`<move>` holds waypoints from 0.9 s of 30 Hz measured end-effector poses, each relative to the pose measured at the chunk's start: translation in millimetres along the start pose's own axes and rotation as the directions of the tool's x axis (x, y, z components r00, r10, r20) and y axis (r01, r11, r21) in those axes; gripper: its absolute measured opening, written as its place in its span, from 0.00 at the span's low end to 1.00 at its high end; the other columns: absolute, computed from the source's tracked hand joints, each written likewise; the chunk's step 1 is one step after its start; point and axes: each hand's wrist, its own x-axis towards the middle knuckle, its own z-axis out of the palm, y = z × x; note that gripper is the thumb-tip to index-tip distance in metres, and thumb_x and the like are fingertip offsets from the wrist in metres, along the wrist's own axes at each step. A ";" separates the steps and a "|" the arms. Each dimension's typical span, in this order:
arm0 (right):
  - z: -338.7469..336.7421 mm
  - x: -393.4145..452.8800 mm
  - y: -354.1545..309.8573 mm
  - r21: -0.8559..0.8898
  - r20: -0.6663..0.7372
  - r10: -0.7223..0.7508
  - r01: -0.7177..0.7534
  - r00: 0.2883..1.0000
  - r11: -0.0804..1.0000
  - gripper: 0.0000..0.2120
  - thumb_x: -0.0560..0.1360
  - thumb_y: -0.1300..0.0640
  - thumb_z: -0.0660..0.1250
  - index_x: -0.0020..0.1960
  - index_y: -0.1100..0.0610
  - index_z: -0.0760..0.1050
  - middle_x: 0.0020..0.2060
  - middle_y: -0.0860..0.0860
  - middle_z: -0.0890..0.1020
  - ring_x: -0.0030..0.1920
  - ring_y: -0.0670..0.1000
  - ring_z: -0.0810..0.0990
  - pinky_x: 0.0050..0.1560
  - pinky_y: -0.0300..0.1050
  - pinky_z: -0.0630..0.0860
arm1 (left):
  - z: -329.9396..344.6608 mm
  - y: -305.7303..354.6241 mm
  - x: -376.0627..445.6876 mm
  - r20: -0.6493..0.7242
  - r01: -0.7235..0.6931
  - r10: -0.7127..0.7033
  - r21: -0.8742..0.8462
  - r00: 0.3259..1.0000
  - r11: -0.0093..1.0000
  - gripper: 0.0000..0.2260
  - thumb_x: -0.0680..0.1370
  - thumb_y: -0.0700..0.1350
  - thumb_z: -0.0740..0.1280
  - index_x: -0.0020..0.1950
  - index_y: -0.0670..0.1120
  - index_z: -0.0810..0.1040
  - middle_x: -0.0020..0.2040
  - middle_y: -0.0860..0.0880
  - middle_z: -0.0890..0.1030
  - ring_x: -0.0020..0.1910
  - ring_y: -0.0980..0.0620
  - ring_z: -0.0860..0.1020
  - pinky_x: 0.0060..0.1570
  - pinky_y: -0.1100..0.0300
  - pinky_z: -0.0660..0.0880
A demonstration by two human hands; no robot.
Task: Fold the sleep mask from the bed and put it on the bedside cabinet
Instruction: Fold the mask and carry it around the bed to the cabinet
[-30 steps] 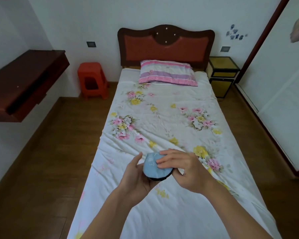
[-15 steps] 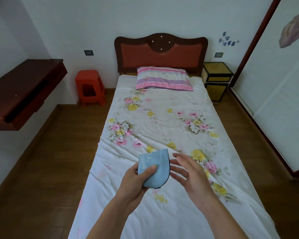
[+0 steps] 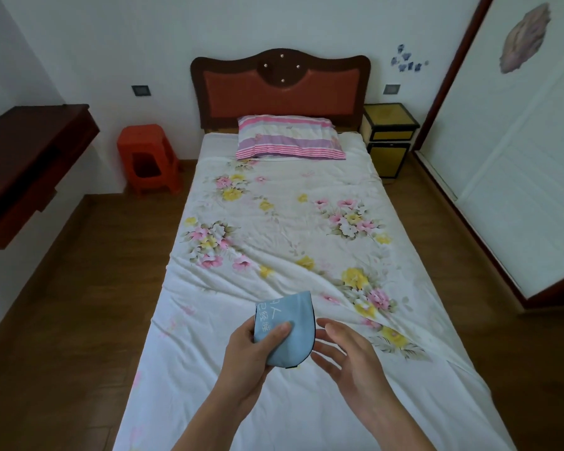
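Pale blue fabric, the folded sleep mask (image 3: 282, 327), sits in the person's left hand (image 3: 253, 351) above the foot end of the bed (image 3: 284, 229). It is doubled over into a rounded half shape with a dark edge along its right side and faint white markings on the upper face. The left thumb presses on top of the mask while the other left fingers (image 3: 241, 332) curl underneath, so that hand is clamped on it. The right hand (image 3: 347, 356) hovers just beside the mask, palm turned inward, its fingers spread apart and holding nothing.

Below the hands lies a white bedsheet printed with pink and yellow flowers. A striped pink and purple pillow (image 3: 288, 136) rests at the far end against a dark wooden headboard (image 3: 280, 89) with a red panel. The bedside cabinet (image 3: 388, 138), yellow with dark trim, stands to the right of the headboard, well apart from the mask. An orange plastic stool (image 3: 147, 157) stands on the wooden floor to the left of the bed.
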 end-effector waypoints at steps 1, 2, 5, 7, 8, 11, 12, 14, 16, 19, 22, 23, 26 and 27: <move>0.3 -3.3 -0.6 0.004 -0.014 -0.008 0.008 1.000 1.000 0.23 0.62 0.48 0.78 0.54 0.58 0.84 0.51 0.59 0.87 0.51 0.58 0.87 0.52 0.51 0.80 | 0.8 -1.1 0.6 0.014 0.003 -0.003 0.012 1.000 1.000 0.11 0.72 0.41 0.75 0.54 0.42 0.84 0.49 0.42 0.88 0.44 0.47 0.86 0.36 0.58 0.82; 0.9 -6.6 -1.1 0.012 -0.026 -0.019 0.020 0.999 1.000 0.24 0.61 0.47 0.78 0.54 0.58 0.84 0.50 0.59 0.88 0.50 0.57 0.87 0.52 0.51 0.80 | 1.1 -1.6 1.9 0.034 0.005 -0.006 0.028 0.999 1.000 0.11 0.73 0.41 0.75 0.55 0.41 0.84 0.49 0.42 0.88 0.44 0.47 0.86 0.36 0.58 0.82; 1.9 -18.6 0.2 0.037 -0.087 -0.065 0.068 0.994 0.997 0.25 0.61 0.47 0.77 0.54 0.59 0.84 0.51 0.58 0.88 0.50 0.56 0.87 0.53 0.52 0.79 | 3.0 -0.5 5.7 0.108 -0.003 -0.007 0.095 0.994 0.995 0.11 0.73 0.41 0.75 0.55 0.41 0.84 0.50 0.41 0.88 0.46 0.44 0.86 0.39 0.56 0.82; 2.6 -29.4 6.3 0.055 -0.147 -0.087 0.096 0.985 0.994 0.26 0.60 0.47 0.78 0.54 0.58 0.84 0.51 0.57 0.88 0.51 0.57 0.87 0.54 0.53 0.79 | 2.9 -0.9 8.0 0.161 -0.011 -0.014 0.152 0.987 0.988 0.13 0.71 0.43 0.78 0.54 0.42 0.84 0.51 0.41 0.88 0.50 0.41 0.86 0.45 0.50 0.83; 3.3 -35.1 11.7 0.068 -0.170 -0.092 0.105 0.981 0.992 0.25 0.60 0.47 0.78 0.53 0.58 0.85 0.50 0.57 0.88 0.51 0.57 0.86 0.55 0.53 0.79 | 2.2 -0.5 7.6 0.185 -0.016 -0.017 0.175 0.983 0.985 0.15 0.69 0.45 0.78 0.54 0.42 0.85 0.50 0.41 0.88 0.51 0.40 0.86 0.49 0.47 0.83; 3.1 -55.1 28.4 0.111 -0.271 -0.116 0.151 0.956 0.982 0.20 0.61 0.47 0.78 0.50 0.56 0.86 0.48 0.56 0.88 0.52 0.57 0.86 0.58 0.55 0.79 | 3.7 -6.2 4.5 0.282 -0.017 -0.055 0.246 0.958 0.969 0.16 0.67 0.48 0.77 0.52 0.44 0.85 0.50 0.43 0.88 0.51 0.40 0.86 0.51 0.45 0.82; 3.7 -59.5 31.0 0.119 -0.284 -0.120 0.159 0.951 0.980 0.18 0.63 0.48 0.77 0.49 0.55 0.86 0.47 0.55 0.88 0.52 0.58 0.86 0.58 0.55 0.80 | 3.5 -8.1 4.3 0.294 -0.015 -0.062 0.252 0.954 0.968 0.16 0.67 0.48 0.77 0.52 0.44 0.85 0.50 0.43 0.88 0.50 0.41 0.86 0.48 0.48 0.83; -0.4 -76.1 38.2 0.141 -0.364 -0.128 0.190 0.922 0.972 0.13 0.66 0.50 0.76 0.48 0.54 0.87 0.48 0.55 0.89 0.53 0.58 0.86 0.57 0.53 0.81 | 10.7 -14.4 -1.0 0.369 0.001 -0.110 0.283 0.923 0.959 0.17 0.67 0.47 0.77 0.53 0.43 0.85 0.50 0.43 0.88 0.49 0.42 0.86 0.44 0.53 0.82; -7.7 -95.7 45.0 0.163 -0.447 -0.132 0.226 0.885 0.960 0.16 0.65 0.49 0.77 0.50 0.54 0.86 0.49 0.56 0.88 0.53 0.58 0.86 0.56 0.52 0.82 | 20.5 -23.1 -7.0 0.442 0.007 -0.158 0.323 0.883 0.946 0.17 0.68 0.45 0.78 0.54 0.42 0.84 0.51 0.41 0.88 0.50 0.41 0.86 0.44 0.53 0.82; -26.7 -127.5 56.2 0.189 -0.569 -0.132 0.286 0.811 0.939 0.17 0.68 0.50 0.77 0.54 0.56 0.84 0.51 0.56 0.88 0.54 0.58 0.86 0.59 0.54 0.81 | 44.4 -38.7 -20.5 0.526 0.005 -0.225 0.388 0.820 0.922 0.13 0.72 0.40 0.76 0.55 0.41 0.83 0.52 0.41 0.88 0.50 0.40 0.86 0.43 0.53 0.82; -48.7 -160.8 64.6 0.197 -0.673 -0.129 0.345 0.728 0.918 0.11 0.74 0.53 0.73 0.55 0.57 0.84 0.53 0.56 0.87 0.57 0.59 0.84 0.62 0.57 0.79 | 77.3 -57.5 -38.1 0.601 -0.022 -0.275 0.438 0.750 0.899 0.11 0.73 0.39 0.75 0.55 0.41 0.83 0.51 0.42 0.88 0.50 0.40 0.86 0.43 0.52 0.84; -56.4 -171.8 67.5 0.197 -0.702 -0.128 0.365 0.700 0.910 0.12 0.74 0.53 0.73 0.56 0.57 0.83 0.53 0.56 0.87 0.58 0.59 0.84 0.63 0.57 0.79 | 88.5 -64.1 -45.5 0.625 -0.035 -0.288 0.452 0.726 0.892 0.11 0.73 0.39 0.75 0.55 0.42 0.83 0.51 0.42 0.88 0.50 0.40 0.86 0.45 0.50 0.84; -77.5 -205.9 73.5 0.185 -0.767 -0.148 0.437 0.625 0.880 0.20 0.69 0.48 0.74 0.57 0.57 0.83 0.54 0.57 0.87 0.58 0.59 0.84 0.63 0.57 0.78 | 122.0 -84.1 -70.6 0.695 -0.068 -0.323 0.472 0.643 0.879 0.11 0.73 0.40 0.75 0.55 0.46 0.83 0.50 0.46 0.88 0.49 0.45 0.86 0.45 0.51 0.84; -85.0 -216.4 75.9 0.180 -0.785 -0.152 0.457 0.600 0.871 0.23 0.67 0.46 0.74 0.58 0.58 0.83 0.55 0.57 0.86 0.58 0.58 0.84 0.64 0.57 0.78 | 132.8 -90.7 -79.5 0.717 -0.078 -0.337 0.478 0.610 0.875 0.11 0.73 0.41 0.75 0.55 0.48 0.82 0.50 0.48 0.88 0.48 0.47 0.86 0.44 0.53 0.84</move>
